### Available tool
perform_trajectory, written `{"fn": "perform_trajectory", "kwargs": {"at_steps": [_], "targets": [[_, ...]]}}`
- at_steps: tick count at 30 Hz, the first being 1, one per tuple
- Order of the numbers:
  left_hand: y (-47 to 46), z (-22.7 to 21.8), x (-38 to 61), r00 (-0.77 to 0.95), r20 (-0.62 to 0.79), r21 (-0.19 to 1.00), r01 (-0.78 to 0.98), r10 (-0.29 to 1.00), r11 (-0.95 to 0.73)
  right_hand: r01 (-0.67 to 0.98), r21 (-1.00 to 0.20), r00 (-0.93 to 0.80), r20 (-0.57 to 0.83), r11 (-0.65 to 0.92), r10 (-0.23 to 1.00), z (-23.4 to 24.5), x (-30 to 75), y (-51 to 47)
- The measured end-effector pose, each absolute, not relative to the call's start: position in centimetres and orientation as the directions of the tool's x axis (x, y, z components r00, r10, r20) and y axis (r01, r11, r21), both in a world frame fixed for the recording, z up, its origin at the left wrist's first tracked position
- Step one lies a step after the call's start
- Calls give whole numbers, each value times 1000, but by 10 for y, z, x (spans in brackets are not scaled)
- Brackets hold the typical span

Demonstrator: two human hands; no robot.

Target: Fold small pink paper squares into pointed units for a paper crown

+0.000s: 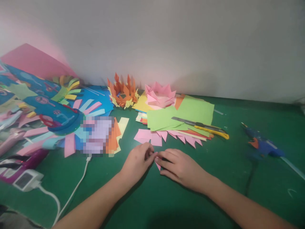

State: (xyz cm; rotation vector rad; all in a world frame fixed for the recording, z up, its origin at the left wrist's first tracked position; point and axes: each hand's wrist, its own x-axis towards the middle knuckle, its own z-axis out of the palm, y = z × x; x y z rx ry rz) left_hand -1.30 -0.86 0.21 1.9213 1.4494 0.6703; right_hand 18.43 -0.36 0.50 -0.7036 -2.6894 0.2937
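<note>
Both hands rest on the green table [147, 203] near its middle. My left hand [138, 162] and my right hand [179, 165] meet fingertip to fingertip, pinching a small pink paper piece [158, 165] pressed flat on the surface; most of it is hidden under the fingers. Just beyond the hands lie loose pink paper squares [149, 137]. Farther back stand a folded pink paper flower [160, 95] and an orange paper flower [122, 90].
Green paper sheets [190, 111] carry a yellow utility knife [207, 128]. A blue glue gun [260, 144] lies at the right. Colourful paper strips and blue craft pieces [62, 111] pile up at the left, with a white cable [76, 187] and charger [26, 180]. A wall rises behind.
</note>
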Motion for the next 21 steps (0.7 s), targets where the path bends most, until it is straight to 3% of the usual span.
{"fn": "perform_trajectory", "kwargs": {"at_steps": [16, 21], "targets": [[-11, 2, -14, 351, 153, 652, 667, 924, -361, 451, -285, -814, 257, 845, 521, 4, 186, -3], [-12, 2, -12, 317, 119, 654, 688, 941, -314, 436, -255, -827, 265, 863, 496, 4, 187, -3]]}}
